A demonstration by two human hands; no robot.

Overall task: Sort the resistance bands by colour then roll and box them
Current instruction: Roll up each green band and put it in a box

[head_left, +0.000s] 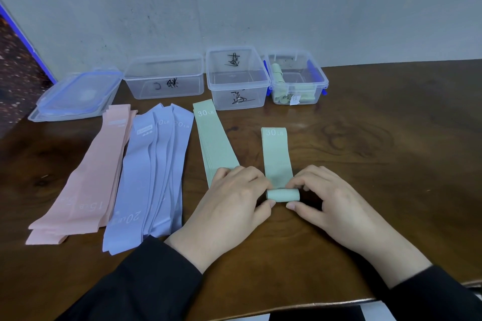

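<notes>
A green band (276, 154) marked 30 LB lies flat on the brown table (378, 151), its near end wound into a small roll (283, 195). My left hand (232, 200) pinches the roll's left end and my right hand (328, 198) pinches its right end. A stack of flat green bands (215, 141) lies just left, partly under my left hand. Further left are a lilac pile (154, 174) marked 20 LB and a pink pile (86, 182) marked 15 LB. Three clear boxes stand behind; the right one (317, 73) holds rolled green bands (277, 73).
The left clear box (164, 77) and the middle clear box (237, 75) carry black handwriting and hold nothing. Stacked lids (75, 96) with blue rims lie at the far left. A grey wall rises right behind the boxes. The table's front edge runs under my sleeves.
</notes>
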